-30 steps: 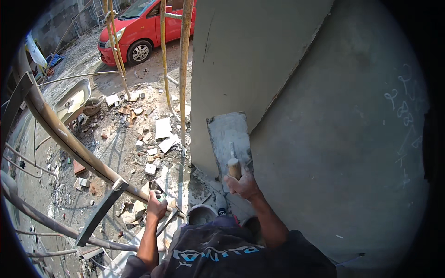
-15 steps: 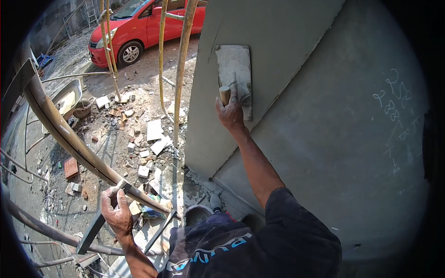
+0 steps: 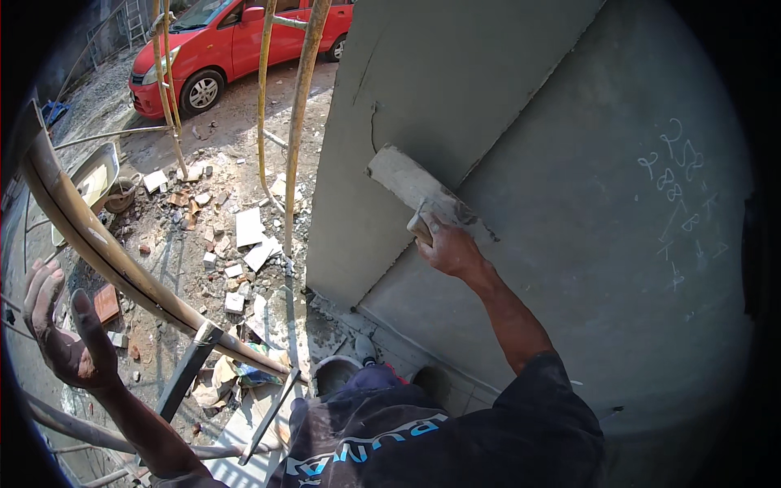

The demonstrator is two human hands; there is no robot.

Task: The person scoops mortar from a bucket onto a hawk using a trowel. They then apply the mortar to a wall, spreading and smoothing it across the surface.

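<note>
My right hand is closed round the handle of a plastering trowel, whose mortar-smeared blade slants across the edge of the fresh grey plaster band. Beyond that edge lies the smooth older grey wall, with chalk-like marks at the right. On the left, my left hand is raised with its fingers spread and nothing in it. It is nearest the curved bamboo pole and the dark flat bar resting against it.
Bamboo scaffolding poles stand beside the wall. Rubble and tile pieces litter the ground below, near a wheelbarrow. A red car is parked beyond. Near my foot stands a bucket.
My right hand has brought the trowel down and to the right, turning its blade from upright to slanted. My left hand has left the dark bar, moved left and opened.
</note>
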